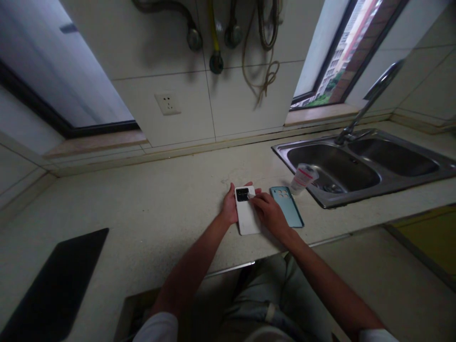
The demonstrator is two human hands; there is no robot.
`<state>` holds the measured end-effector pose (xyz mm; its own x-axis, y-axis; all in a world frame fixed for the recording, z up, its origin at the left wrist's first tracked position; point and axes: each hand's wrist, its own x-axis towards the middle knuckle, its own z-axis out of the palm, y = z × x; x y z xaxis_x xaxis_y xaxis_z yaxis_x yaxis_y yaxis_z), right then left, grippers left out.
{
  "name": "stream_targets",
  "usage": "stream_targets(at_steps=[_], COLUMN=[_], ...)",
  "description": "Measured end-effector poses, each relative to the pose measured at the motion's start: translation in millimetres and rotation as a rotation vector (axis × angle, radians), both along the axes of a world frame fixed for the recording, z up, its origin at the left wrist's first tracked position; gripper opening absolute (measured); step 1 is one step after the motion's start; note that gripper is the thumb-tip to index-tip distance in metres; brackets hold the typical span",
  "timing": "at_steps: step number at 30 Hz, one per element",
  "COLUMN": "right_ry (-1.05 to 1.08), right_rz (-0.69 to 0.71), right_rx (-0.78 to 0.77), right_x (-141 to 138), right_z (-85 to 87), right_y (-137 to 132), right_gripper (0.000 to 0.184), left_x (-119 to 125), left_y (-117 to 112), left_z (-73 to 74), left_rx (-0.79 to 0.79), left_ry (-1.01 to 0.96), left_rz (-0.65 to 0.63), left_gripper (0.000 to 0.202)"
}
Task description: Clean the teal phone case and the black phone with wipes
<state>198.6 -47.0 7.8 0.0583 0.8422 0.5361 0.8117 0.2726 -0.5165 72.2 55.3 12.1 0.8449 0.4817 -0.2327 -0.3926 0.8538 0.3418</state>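
A white smartphone (248, 218) with a black camera block faces back side up over the counter. My left hand (230, 205) is closed around its left edge, with fingertips showing beyond the top. Above the phone's right side, my right hand (266, 209) pinches a small whitish piece (251, 195) against or just over the camera block. What that piece is, I cannot make out. Right of the phone lies a light blue-green phone case (290, 211), partly behind my right hand. A clear plastic cup (303, 177) with red print stands past the case, beside the sink.
A steel double sink (326, 202) with a faucet (370, 97) is set into the counter (160, 199) at right. On the left lies a black panel (60, 280). A wall socket (167, 103), pipe fittings and hanging hoses are on the tiled wall, between two windows.
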Motion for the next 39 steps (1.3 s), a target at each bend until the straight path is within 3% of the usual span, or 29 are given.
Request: stream_targets(at_steps=[5, 9, 12, 16, 20, 24, 32, 35, 39], right_ry=[0.037, -0.115, -0.188, -0.189, -0.153, -0.117, -0.019, 0.017, 0.045], right_rz=[-0.113, -0.02, 0.096, 0.193, 0.196, 0.158, -0.016, -0.054, -0.008], right_rx=[0.039, 0.001, -0.044, -0.091, -0.182, -0.2, -0.066, 0.012, 0.082], right_x=[-7, -30, -45, -49, -35, -12, 15, 5, -31], right_z=[10.4, 7.9, -1.4, -14.0, -19.2, -20.5, -8.9, -5.3, -10.2], right_y=[33, 42, 28, -10, -44, -54, -10, 11, 20], right_gripper=[0.028, 0.028, 0.027, 0.029, 0.023, 0.03, 0.027, 0.029, 0.033], left_x=[2, 2, 1, -1, -2, -3, 2, 3, 3], left_y=[3, 4, 4, 4, 4, 5, 7, 7, 6], left_z=[-5.3, -12.0, -12.2, -9.2, -9.8, -12.6, -10.1, -8.1, -8.8], left_rx=[-0.034, -0.042, -0.03, -0.04, -0.028, -0.005, -0.022, -0.022, -0.018], left_ry=[0.026, -0.022, -0.06, -0.026, -0.009, -0.004, 0.036, 0.048, 0.023], left_rz=[-0.011, 0.014, 0.024, 0.052, 0.062, 0.051, 0.087, 0.09, 0.07], left_gripper=[0.067, 0.066, 0.069, 0.07, 0.069, 0.067, 0.067, 0.066, 0.067])
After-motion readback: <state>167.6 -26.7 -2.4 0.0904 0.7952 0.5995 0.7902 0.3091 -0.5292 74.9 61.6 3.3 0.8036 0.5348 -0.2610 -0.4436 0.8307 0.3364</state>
